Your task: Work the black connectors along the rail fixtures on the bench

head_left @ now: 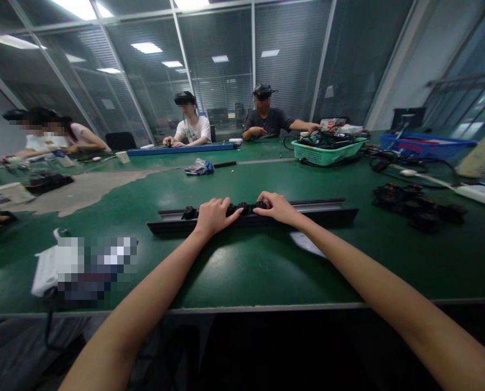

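Both my left hand (215,216) and my right hand (278,207) are over the black rail (332,218), which lies in from the near edge of the bench (262,277), its long axis roughly parallel to that edge. My right hand has thumb and fingers bent closely round a small black block (260,205) in the channel. A middle block (244,207) lies between my hands, beside the left thumb tip. My left hand is half curled, thumb outstretched; I cannot tell whether it grips anything.

Dim overall; white lights (147,48) showing in glass (222,81); sheen on tabletop (267,282) toward near edge, near-black below it; softness toward left and right edges, wide-lens stretch; pixel blocks (98,269) by near left corner
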Demonstrator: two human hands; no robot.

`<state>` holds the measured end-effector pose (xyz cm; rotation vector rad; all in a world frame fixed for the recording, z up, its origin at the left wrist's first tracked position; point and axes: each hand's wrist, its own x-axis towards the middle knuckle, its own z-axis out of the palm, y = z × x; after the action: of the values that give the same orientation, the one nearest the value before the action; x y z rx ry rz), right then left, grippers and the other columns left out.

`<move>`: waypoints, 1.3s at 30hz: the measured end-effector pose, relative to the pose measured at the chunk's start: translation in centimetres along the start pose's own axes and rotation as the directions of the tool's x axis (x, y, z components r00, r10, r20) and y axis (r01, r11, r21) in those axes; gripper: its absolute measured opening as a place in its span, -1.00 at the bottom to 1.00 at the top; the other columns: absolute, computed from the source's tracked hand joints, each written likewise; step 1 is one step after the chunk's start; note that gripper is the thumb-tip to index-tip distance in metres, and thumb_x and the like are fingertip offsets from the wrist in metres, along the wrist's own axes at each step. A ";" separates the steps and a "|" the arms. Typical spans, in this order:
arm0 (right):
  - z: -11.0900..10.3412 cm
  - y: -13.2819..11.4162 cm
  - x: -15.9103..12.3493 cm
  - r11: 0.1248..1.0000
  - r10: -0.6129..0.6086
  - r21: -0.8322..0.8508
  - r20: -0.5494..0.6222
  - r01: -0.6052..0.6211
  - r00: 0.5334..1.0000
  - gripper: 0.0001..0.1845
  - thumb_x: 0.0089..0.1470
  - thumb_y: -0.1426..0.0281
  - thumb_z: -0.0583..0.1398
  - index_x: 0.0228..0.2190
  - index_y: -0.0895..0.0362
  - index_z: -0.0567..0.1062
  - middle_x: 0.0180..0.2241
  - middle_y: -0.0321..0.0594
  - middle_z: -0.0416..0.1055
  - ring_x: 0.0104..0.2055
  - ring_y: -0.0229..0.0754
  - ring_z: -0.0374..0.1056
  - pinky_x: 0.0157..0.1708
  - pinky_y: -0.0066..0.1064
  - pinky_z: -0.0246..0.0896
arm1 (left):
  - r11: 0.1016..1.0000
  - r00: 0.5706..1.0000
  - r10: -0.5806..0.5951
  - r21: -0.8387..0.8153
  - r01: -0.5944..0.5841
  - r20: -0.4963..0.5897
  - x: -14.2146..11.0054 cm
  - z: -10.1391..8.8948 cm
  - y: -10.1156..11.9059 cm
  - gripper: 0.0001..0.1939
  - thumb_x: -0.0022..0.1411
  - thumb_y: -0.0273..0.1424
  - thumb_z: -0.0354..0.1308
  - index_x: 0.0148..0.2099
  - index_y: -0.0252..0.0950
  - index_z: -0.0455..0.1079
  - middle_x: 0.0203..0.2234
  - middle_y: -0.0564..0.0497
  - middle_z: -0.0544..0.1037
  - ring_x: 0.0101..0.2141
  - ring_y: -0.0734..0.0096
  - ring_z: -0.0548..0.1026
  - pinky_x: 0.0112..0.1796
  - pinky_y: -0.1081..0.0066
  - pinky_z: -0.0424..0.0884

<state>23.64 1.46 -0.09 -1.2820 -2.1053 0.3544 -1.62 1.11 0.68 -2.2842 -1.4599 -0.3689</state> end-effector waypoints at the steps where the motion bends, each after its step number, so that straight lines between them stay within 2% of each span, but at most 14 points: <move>1: 0.1 -0.1 0.0 1.000 0.003 -0.015 -0.012 -0.003 1.000 -0.74 0.11 0.18 0.30 -0.28 0.07 0.43 -0.44 -0.33 0.34 -0.36 -0.18 0.26 -0.31 -0.37 -0.01 | 1.000 1.000 -0.001 -0.002 0.001 0.004 0.0 0.0 0.0 -0.31 0.45 0.18 -0.24 -0.08 -0.27 0.47 -0.21 -0.23 0.63 -0.15 0.02 0.57 -0.31 0.29 0.28; 12: 0.9 -0.4 -0.3 0.986 0.020 -0.162 -0.124 -0.040 0.992 -0.79 0.05 0.25 0.24 -0.32 0.05 0.34 -0.34 -0.19 0.43 -0.26 -0.07 0.27 -0.24 -0.32 0.05 | 1.000 1.000 -0.002 -0.005 0.002 0.001 0.0 0.0 0.0 -0.30 0.45 0.18 -0.24 -0.10 -0.28 0.47 -0.22 -0.23 0.63 -0.18 0.02 0.57 -0.32 0.29 0.28; 17: -0.1 0.0 0.1 0.993 0.023 -0.114 -0.025 -0.026 0.999 -0.77 0.04 0.25 0.25 -0.32 0.04 0.31 -0.41 -0.28 0.36 -0.32 -0.12 0.24 -0.28 -0.35 0.01 | 1.000 1.000 -0.005 -0.012 0.005 0.009 0.0 0.0 0.0 -0.30 0.44 0.19 -0.23 -0.08 -0.28 0.48 -0.22 -0.24 0.63 -0.19 0.02 0.56 -0.31 0.28 0.29; 20: -1.1 0.5 0.1 0.999 -0.034 -0.034 0.063 0.036 0.997 -0.73 0.07 0.19 0.27 -0.32 0.04 0.32 -0.45 -0.34 0.30 -0.36 -0.16 0.22 -0.30 -0.36 -0.01 | 1.000 1.000 -0.009 -0.006 0.009 0.009 0.0 0.1 -0.1 -0.30 0.44 0.19 -0.24 -0.08 -0.28 0.48 -0.22 -0.24 0.62 -0.19 0.02 0.57 -0.31 0.29 0.29; 22: -1.4 0.9 -0.1 0.997 -0.072 0.002 0.074 0.072 0.995 -0.69 0.10 0.13 0.28 -0.32 0.05 0.34 -0.46 -0.36 0.27 -0.36 -0.17 0.21 -0.30 -0.36 -0.01 | 1.000 1.000 -0.008 -0.004 0.008 0.005 0.0 0.1 -0.1 -0.30 0.44 0.19 -0.24 -0.07 -0.28 0.48 -0.22 -0.23 0.62 -0.19 0.03 0.57 -0.32 0.29 0.29; 25: -1.3 1.3 -0.3 0.997 -0.079 0.023 0.044 0.078 0.996 -0.67 0.10 0.09 0.28 -0.30 0.06 0.36 -0.46 -0.36 0.26 -0.36 -0.17 0.21 -0.31 -0.36 -0.01 | 1.000 1.000 0.000 0.006 0.000 -0.003 0.0 0.1 -0.1 -0.29 0.45 0.19 -0.25 -0.08 -0.27 0.47 -0.22 -0.21 0.63 -0.20 0.03 0.57 -0.34 0.29 0.27; 39: 0.1 1.5 -0.4 0.996 -0.072 -0.054 -0.087 0.067 0.994 -0.78 0.05 0.20 0.23 -0.34 0.04 0.34 -0.41 -0.26 0.36 -0.31 -0.12 0.25 -0.25 -0.33 0.08 | 1.000 1.000 -0.001 0.007 0.001 -0.005 0.0 0.2 -0.1 -0.30 0.45 0.19 -0.25 -0.10 -0.26 0.46 -0.23 -0.20 0.62 -0.19 0.04 0.57 -0.33 0.28 0.29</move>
<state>24.78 1.85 -1.12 -1.2270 -2.0894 0.2112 -1.76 1.24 0.51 -2.2751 -1.4572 -0.3690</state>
